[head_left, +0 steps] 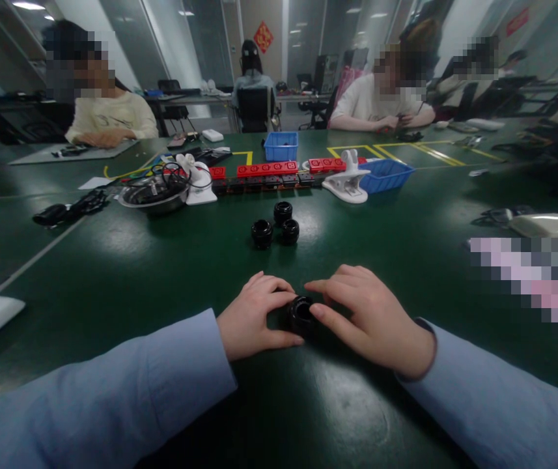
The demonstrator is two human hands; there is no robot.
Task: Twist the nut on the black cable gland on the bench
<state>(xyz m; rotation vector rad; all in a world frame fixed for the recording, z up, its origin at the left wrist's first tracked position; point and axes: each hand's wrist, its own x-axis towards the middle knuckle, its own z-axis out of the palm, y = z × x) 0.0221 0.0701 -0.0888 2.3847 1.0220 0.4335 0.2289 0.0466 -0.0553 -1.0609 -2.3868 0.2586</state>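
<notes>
Tabletop (pixel 200 254) in dark green is spread beneath everything, with co-workers seated beyond its far edge. Two blue sleeves (pixel 112 371) are stretched in over it from the near left and right corners, angled inward, so that the hands are brought to face each other near the middle. The right hand (pixel 374 316) is held low with its back upward; its fingers are loosely bent and parted from the thumb, with the index finger pointed past the far side of a black ring (pixel 300 325) and the thumb tip laid at its right rim. Whether that rim is pressed cannot be told. The left hand (pixel 259 316) is set low on the other side, its fingers curved into a C, and the ring is pinched between index finger and thumb, hole upward. Farther off, a metal bowl (pixel 161 208), a blue box (pixel 281 150) and white clips (pixel 347 185) are lined up beside red blocks (pixel 266 170). Three more black rings (pixel 262 240) are grouped between that row and the hands.
</notes>
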